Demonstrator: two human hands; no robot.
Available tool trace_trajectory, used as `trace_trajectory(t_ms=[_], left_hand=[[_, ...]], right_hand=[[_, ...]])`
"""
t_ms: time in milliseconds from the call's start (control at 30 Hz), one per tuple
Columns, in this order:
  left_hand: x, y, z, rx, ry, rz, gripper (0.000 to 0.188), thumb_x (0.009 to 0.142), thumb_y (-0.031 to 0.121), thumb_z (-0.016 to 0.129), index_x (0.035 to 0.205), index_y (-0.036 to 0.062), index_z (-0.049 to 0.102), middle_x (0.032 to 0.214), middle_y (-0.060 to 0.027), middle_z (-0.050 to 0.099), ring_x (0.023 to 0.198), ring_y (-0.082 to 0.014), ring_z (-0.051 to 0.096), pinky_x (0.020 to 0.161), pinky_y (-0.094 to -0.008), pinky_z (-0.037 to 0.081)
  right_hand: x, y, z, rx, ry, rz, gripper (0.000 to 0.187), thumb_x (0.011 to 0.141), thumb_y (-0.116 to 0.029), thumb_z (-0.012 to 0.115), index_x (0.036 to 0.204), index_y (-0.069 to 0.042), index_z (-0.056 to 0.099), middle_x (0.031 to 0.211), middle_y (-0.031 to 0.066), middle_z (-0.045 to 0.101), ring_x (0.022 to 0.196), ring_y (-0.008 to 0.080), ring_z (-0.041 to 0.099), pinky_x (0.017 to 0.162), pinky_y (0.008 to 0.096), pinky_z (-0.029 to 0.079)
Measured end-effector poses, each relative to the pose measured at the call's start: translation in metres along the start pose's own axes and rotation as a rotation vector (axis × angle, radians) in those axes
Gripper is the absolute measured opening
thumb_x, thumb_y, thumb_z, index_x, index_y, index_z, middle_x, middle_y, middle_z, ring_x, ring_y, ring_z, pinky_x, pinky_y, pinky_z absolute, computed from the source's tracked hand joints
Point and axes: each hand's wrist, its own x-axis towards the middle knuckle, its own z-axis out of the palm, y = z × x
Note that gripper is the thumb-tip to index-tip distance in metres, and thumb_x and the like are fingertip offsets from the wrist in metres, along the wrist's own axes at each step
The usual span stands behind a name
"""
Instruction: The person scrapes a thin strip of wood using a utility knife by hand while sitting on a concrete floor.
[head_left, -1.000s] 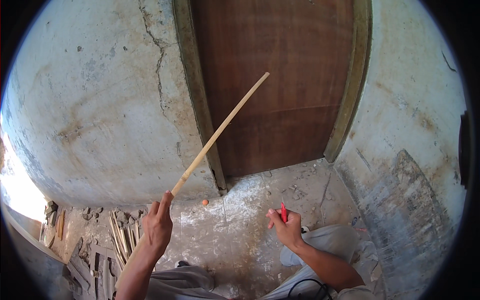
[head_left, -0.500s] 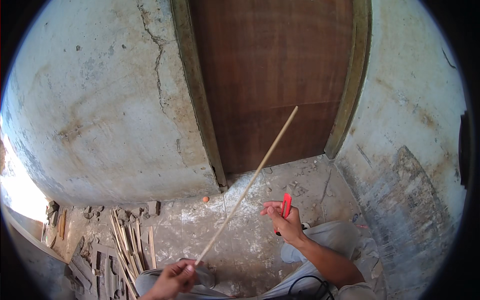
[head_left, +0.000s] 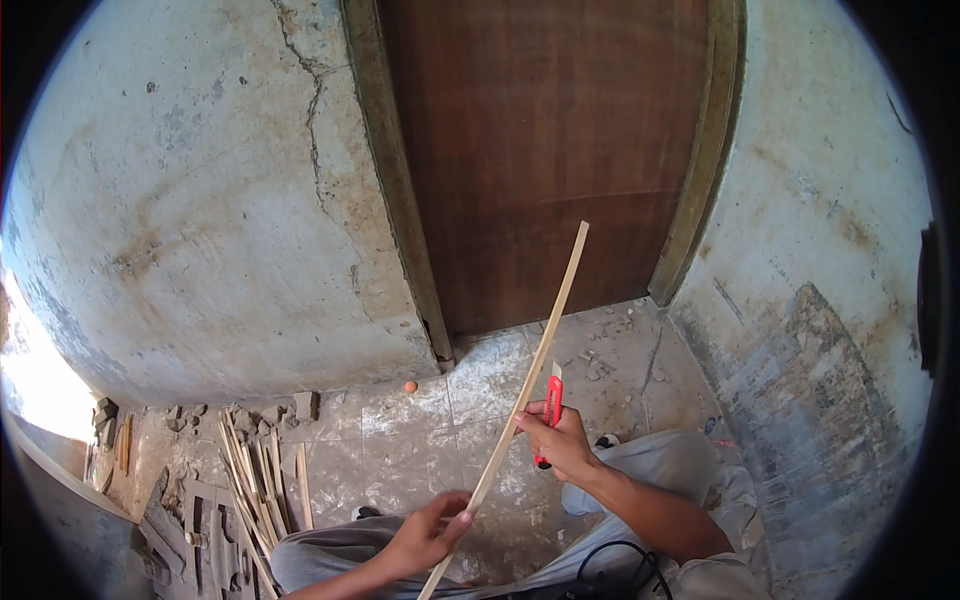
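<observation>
A long, thin wooden strip point(head_left: 548, 340) slants up and away from my lap, its far end in front of the brown door. My left hand point(head_left: 425, 532) grips it low down between thumb and fingers, and its near end runs past that hand toward my legs. In my right hand point(head_left: 562, 446) is a red utility knife point(head_left: 555, 398), blade bare and pointing up beside the strip. The thumb and fingertips of that hand also touch the strip around its middle.
More wooden strips point(head_left: 262, 490) lie in a pile at left, beside a grey slotted piece point(head_left: 215, 535) and broken rubble point(head_left: 305, 405). A small orange ball-like thing point(head_left: 411, 387) rests by the cracked wall point(head_left: 230, 240). Ahead stands the brown door point(head_left: 550, 130). A black cable point(head_left: 625, 548) loops over my lap.
My left hand has moved up and right along the strip, which now extends below it. The right hand has come left to touch the strip, and the knife's blade now shows.
</observation>
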Motion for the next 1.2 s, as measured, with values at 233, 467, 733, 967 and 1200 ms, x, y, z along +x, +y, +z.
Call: trace_trajectory(t_ms=[233,467,733,967,1200], left_hand=[[0.051,0.03,0.006,-0.513,0.094,-0.359,0.029,0.103,0.018,0.055,0.124,-0.0022,0.053,0.084,-0.0047,0.06,0.057,-0.0096,0.054,0.05,-0.0248,0.043],[0.034,0.02,0.001,-0.482,0.227,-0.354,0.021,0.103,0.015,0.055,0.116,-0.0019,0.053,0.08,-0.0039,0.058,0.053,-0.0091,0.052,0.045,-0.0239,0.04],[0.026,0.027,0.003,-0.495,0.189,-0.396,0.021,0.105,0.017,0.05,0.117,-0.0006,0.054,0.083,-0.0046,0.06,0.056,-0.0082,0.053,0.047,-0.023,0.043],[0.018,0.018,0.005,-0.33,0.141,-0.322,0.029,0.106,0.018,0.047,0.126,-0.0013,0.055,0.082,-0.0017,0.058,0.058,-0.0058,0.052,0.05,-0.0215,0.043],[0.014,0.028,0.008,0.005,0.132,-0.239,0.026,0.104,0.017,0.051,0.12,-0.0028,0.058,0.07,-0.004,0.061,0.058,-0.0064,0.058,0.055,-0.0269,0.048]], right_hand=[[-0.004,-0.014,0.005,-0.471,-0.077,-0.167,0.029,0.096,-0.021,0.066,0.114,0.001,0.063,0.086,0.0098,0.07,0.063,0.0115,0.059,0.056,0.028,0.046],[-0.012,-0.02,-0.004,-0.934,-0.127,-0.407,0.037,0.096,-0.03,0.064,0.124,-0.008,0.062,0.098,0.0179,0.072,0.087,0.0371,0.07,0.075,0.0414,0.056],[-0.011,-0.011,-0.002,-1.075,-0.14,-0.636,0.032,0.094,-0.029,0.066,0.119,-0.009,0.069,0.088,0.0152,0.072,0.07,0.0308,0.071,0.059,0.0379,0.055],[-0.01,-0.002,0.001,-1.053,-0.089,-0.738,0.03,0.091,-0.029,0.071,0.112,-0.008,0.073,0.072,0.0123,0.07,0.055,0.0274,0.067,0.05,0.0357,0.052],[-0.014,-0.009,0.004,-1.169,-0.078,-0.739,0.029,0.09,-0.029,0.072,0.11,-0.008,0.074,0.069,0.0108,0.069,0.053,0.0257,0.067,0.047,0.0358,0.051]])
